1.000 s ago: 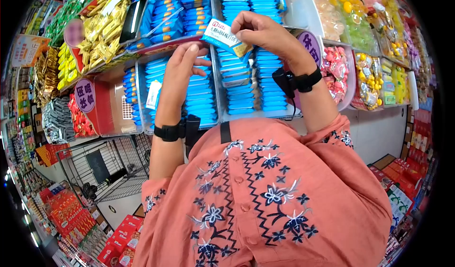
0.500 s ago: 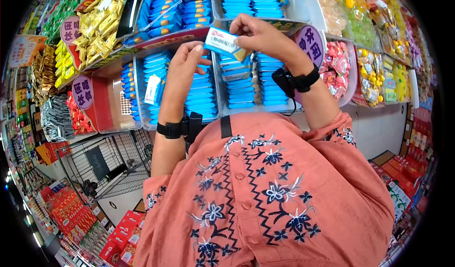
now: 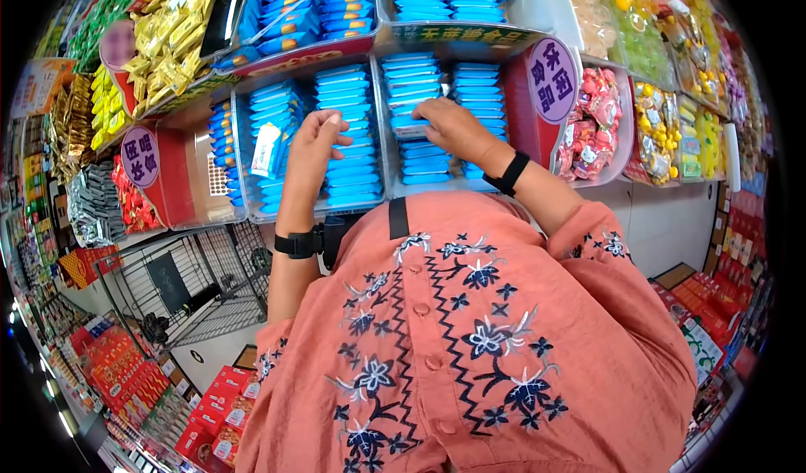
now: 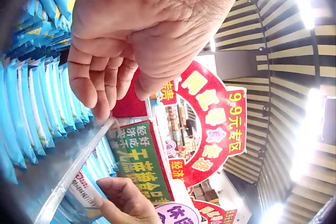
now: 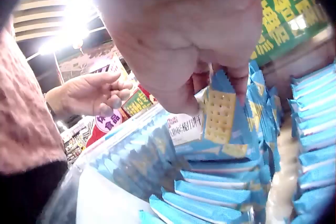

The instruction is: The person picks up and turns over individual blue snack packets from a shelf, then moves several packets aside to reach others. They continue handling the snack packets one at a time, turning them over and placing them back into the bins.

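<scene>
My right hand point(image 3: 463, 130) is down in a clear bin among rows of blue packets point(image 3: 424, 167). In the right wrist view its fingers pinch the top of a blue-and-white packet point(image 5: 219, 115) with a biscuit picture, which stands among the others. My left hand point(image 3: 311, 150) hangs above the neighbouring bin of blue packets point(image 3: 348, 171), holding nothing, its fingers loosely bent. From the left wrist view, the left hand point(image 4: 136, 35) is above the clear divider point(image 4: 79, 166), and the right hand point(image 4: 128, 200) touches the packet point(image 4: 84, 195) below.
A packet point(image 3: 265, 150) lies on the left stack. Behind stand gold-wrapped sweets point(image 3: 172, 41) and a dark device point(image 3: 228, 15). Pink sweets point(image 3: 594, 125) fill a bin at the right, beside a purple sign point(image 3: 552, 80). A wire cart point(image 3: 197, 284) stands at lower left.
The right hand has lowered the packet from above the bin's back edge into the row of blue packets. My left hand has shifted slightly down and left, still empty.
</scene>
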Demonstrator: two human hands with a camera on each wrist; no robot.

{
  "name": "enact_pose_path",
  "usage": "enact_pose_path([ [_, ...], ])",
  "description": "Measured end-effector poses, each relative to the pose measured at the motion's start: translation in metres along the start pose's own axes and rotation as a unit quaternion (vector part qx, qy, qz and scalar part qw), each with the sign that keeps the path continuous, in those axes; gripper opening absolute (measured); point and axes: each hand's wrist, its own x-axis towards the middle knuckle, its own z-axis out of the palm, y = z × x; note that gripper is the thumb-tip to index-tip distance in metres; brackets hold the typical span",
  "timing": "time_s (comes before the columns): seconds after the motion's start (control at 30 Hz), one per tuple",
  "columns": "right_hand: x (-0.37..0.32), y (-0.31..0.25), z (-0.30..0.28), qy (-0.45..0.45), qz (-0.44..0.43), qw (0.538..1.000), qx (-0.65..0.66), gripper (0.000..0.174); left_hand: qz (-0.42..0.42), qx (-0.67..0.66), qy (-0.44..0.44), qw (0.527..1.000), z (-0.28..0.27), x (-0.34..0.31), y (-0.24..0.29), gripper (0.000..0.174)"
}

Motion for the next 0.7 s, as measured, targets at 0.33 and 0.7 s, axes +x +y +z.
enact_pose_path([
  [0.33, -0.011, 0.0, 0.011, 0.025, -0.06, 0.987, -0.147, 0.024, -0.016, 0.026, -0.021, 0.999, -0.001, -0.004, -0.017, 0.042],
  [0.7, 0.004, 0.007, -0.012, 0.026, 0.08, 0.994, -0.075, 0.028, -0.025, 0.041, -0.023, 0.999, -0.003, -0.011, -0.016, 0.045],
])
